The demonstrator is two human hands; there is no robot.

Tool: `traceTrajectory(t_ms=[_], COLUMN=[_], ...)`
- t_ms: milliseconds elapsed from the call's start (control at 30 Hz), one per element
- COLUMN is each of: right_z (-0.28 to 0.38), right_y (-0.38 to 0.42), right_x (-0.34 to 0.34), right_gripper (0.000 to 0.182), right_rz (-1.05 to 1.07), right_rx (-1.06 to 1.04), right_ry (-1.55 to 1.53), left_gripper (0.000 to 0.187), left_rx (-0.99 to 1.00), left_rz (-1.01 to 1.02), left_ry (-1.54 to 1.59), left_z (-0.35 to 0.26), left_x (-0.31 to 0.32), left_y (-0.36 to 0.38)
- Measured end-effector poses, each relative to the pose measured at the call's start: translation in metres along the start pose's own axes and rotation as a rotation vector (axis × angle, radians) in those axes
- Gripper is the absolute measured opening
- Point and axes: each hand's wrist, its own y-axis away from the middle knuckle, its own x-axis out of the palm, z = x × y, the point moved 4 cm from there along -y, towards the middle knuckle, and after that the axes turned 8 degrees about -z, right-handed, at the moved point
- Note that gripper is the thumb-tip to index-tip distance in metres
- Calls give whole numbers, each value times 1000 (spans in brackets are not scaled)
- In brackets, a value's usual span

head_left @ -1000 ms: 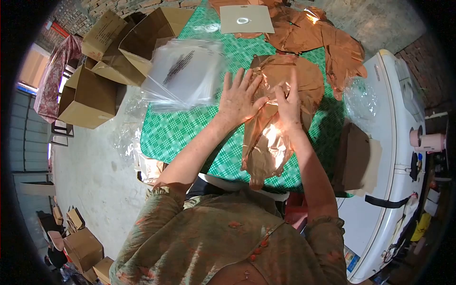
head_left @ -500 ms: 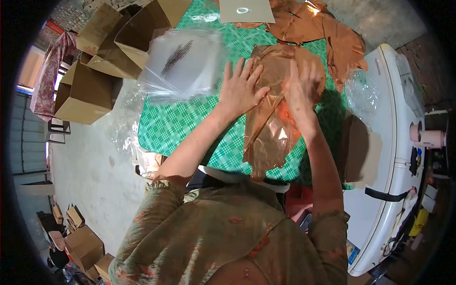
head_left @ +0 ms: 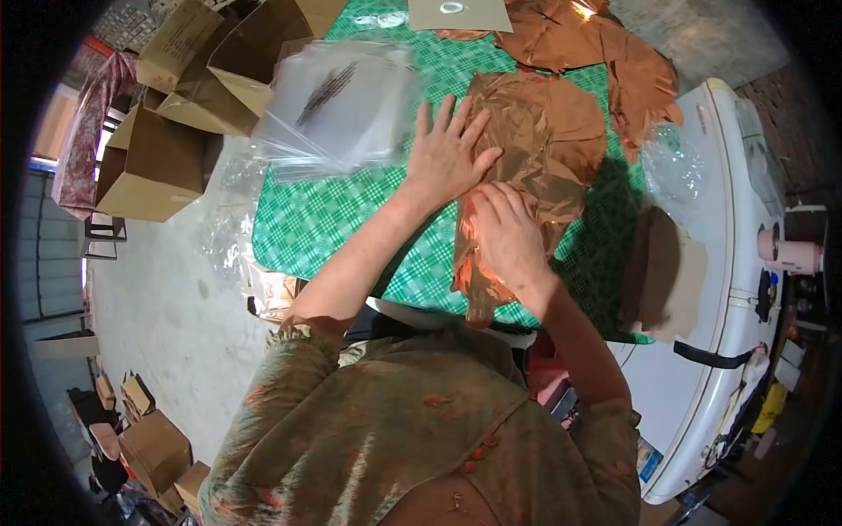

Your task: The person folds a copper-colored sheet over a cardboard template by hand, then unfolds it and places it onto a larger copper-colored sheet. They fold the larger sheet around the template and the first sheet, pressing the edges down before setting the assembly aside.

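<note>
A flat, copper-coloured foil balloon (head_left: 557, 131) lies wrinkled on the green checked tablecloth (head_left: 303, 223), its narrow tail towards my body. My left hand (head_left: 443, 158) rests with fingers spread, its thumb and fingertips on the balloon's left edge. Lower down, my right hand (head_left: 509, 232) lies palm down across the narrower part of the balloon, fingers stretched out close together and pressing on the foil. Left of my left hand is a stack of clear plastic bags (head_left: 346, 110) with dark print.
More copper foil pieces (head_left: 561, 39) lie at the table's far right, near a grey card (head_left: 460, 13) with a white ring. Open cardboard boxes (head_left: 158, 171) stand at the left. A white appliance (head_left: 715, 289) borders the right side, with crumpled clear plastic (head_left: 671, 167) near it.
My right hand has slid down the balloon towards my body, from its upper right to its lower part. The left hand stays nearly in place. The balloon's upper part now shows more wrinkles.
</note>
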Motion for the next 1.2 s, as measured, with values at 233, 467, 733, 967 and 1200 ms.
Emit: traceTrajectory(t_ms=[233,467,733,967,1200], right_z=[39,69,10,-108,-158], right_y=[27,52,-42,-100,-120], right_x=[-11,-6,-25,47,52], right_gripper=[38,31,37,64,64], right_rz=[63,101,-98,177,306], right_rx=[-134,-218,58,61,88], right_ry=[-10,-122,-189,0,212], left_gripper=[73,72,72,71,72], left_rx=[17,-7,32,18,-6], left_rz=[-50,7,-8,-13,-4], left_ry=[-3,10,-16,40,50], left_z=[-1,0,0,2,0], left_x=[1,-4,-3,-1,-4], left_y=[-1,-1,-1,-2,-2])
